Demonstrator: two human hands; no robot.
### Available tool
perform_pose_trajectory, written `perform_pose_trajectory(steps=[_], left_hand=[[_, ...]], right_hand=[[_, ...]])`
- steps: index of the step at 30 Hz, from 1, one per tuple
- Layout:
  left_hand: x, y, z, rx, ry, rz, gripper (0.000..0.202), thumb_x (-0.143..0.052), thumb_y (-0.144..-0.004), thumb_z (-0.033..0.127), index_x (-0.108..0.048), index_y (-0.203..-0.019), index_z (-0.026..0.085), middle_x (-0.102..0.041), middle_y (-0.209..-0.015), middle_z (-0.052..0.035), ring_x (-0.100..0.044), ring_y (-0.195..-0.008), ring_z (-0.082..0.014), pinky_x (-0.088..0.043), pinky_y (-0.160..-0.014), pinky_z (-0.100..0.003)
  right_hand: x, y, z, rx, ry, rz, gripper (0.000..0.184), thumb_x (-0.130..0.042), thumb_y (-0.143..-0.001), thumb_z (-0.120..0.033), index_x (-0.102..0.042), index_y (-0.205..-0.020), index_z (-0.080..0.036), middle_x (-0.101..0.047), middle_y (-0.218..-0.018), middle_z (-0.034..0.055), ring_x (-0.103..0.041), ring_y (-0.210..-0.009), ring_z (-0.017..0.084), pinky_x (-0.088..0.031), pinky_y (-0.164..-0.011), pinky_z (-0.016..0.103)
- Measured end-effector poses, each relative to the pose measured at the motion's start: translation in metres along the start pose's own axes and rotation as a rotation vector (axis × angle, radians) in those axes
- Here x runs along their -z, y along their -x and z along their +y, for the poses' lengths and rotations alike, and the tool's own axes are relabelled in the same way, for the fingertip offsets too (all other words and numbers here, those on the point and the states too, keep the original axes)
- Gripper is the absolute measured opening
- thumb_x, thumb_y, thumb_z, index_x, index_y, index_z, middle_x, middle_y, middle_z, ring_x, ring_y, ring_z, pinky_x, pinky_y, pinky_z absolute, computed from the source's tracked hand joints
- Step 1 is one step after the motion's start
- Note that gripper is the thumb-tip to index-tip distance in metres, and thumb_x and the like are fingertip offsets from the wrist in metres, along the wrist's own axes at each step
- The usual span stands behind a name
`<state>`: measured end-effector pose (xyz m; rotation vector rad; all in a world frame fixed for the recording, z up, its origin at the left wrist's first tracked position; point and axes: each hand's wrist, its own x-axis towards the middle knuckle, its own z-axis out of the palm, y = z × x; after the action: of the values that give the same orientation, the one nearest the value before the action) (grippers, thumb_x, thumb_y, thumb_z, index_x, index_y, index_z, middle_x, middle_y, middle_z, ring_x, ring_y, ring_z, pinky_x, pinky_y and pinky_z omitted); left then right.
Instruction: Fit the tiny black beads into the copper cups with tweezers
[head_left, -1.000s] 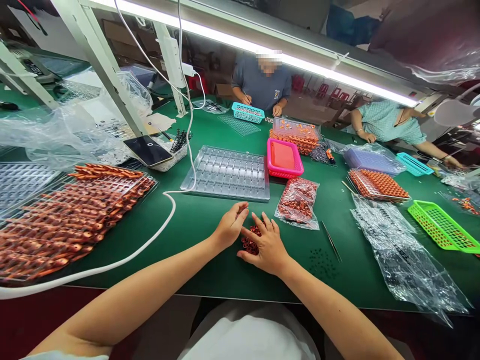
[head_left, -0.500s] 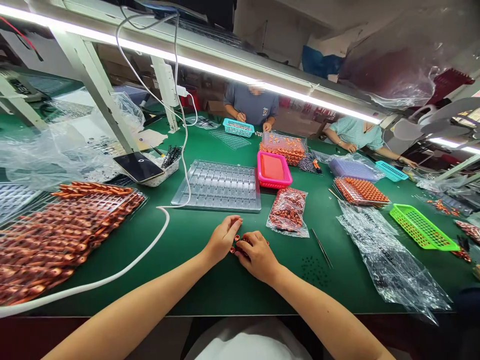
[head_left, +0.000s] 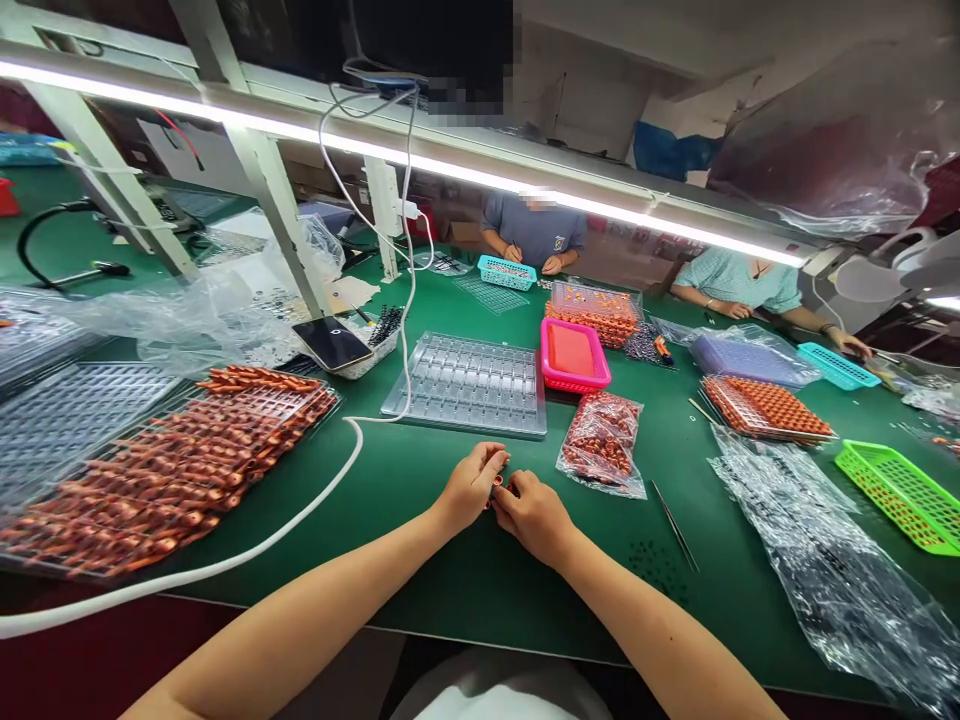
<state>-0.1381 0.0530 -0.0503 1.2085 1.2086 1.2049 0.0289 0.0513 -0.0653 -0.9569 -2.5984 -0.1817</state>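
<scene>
My left hand (head_left: 472, 488) is held above the green mat with its fingers pressed together and curled inward. My right hand (head_left: 535, 516) meets it from the right, its fingers bent and thumb tucked in. Between the two are a few small copper-coloured round parts (head_left: 496, 482), partly covered by the fingers; how many each hand holds is hidden. Just beyond the right hand lies a clear bag (head_left: 600, 445) of similar copper-coloured parts. A clear plastic tray (head_left: 472, 385) with rows of pockets lies ahead of the left hand.
Tweezers (head_left: 675, 527) and scattered small black bits (head_left: 657, 570) lie at right. A pink basket (head_left: 575, 356) stands beyond the bag. A white cable (head_left: 300, 515) crosses the left side, near trays of copper parts (head_left: 172, 465). Plastic bags (head_left: 817, 560) and a green basket (head_left: 900, 495) are far right. Two people sit opposite.
The view has turned left, so the scene sits further right. My hands have drawn closer together, and the loose copper-coloured parts under my right hand are now mostly hidden between my fingers.
</scene>
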Motion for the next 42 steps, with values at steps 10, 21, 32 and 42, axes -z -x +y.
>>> perform_pose_trajectory(steps=[10,21,32,42], left_hand=[[0.002,0.004,0.004,0.007,-0.026,0.000,0.042,-0.056,-0.093,0.057,-0.066,-0.110,0.019,-0.076,-0.103,-0.0089,-0.072,-0.090,-0.0246,-0.061,-0.073,-0.036],[0.011,-0.012,0.007,0.011,-0.063,-0.003,0.050,-0.058,-0.089,0.062,-0.076,-0.101,0.016,-0.078,-0.106,-0.0119,-0.071,-0.107,-0.0299,-0.055,-0.100,-0.044],[0.024,0.007,0.015,-0.034,-0.158,-0.072,0.054,-0.065,-0.088,0.057,-0.070,-0.126,0.020,-0.072,-0.132,-0.0120,-0.066,-0.123,-0.0338,-0.050,-0.109,-0.047],[-0.002,0.018,0.014,-0.070,-0.135,-0.139,0.045,-0.067,-0.089,0.046,-0.070,-0.125,0.020,-0.072,-0.132,-0.0124,-0.066,-0.123,-0.0320,-0.050,-0.111,-0.046]], right_hand=[[0.002,-0.008,-0.003,-0.069,-0.089,0.020,0.019,-0.057,-0.101,-0.029,-0.074,-0.098,-0.022,-0.063,-0.092,0.0089,-0.056,-0.083,0.020,-0.045,-0.071,0.031],[0.035,-0.015,0.008,-0.254,-0.495,0.046,0.029,-0.047,-0.106,-0.033,-0.073,-0.112,-0.024,-0.074,-0.104,0.0059,-0.069,-0.099,0.018,-0.055,-0.090,0.031],[0.025,0.022,0.022,-0.599,-0.522,0.217,0.042,-0.035,-0.107,-0.038,-0.064,-0.133,-0.023,-0.071,-0.130,0.0110,-0.066,-0.122,0.025,-0.052,-0.107,0.046],[0.002,0.027,-0.011,-0.459,-0.452,0.095,0.058,-0.050,-0.102,-0.050,-0.042,-0.153,-0.024,-0.052,-0.154,0.0145,-0.046,-0.146,0.030,-0.042,-0.118,0.053]])
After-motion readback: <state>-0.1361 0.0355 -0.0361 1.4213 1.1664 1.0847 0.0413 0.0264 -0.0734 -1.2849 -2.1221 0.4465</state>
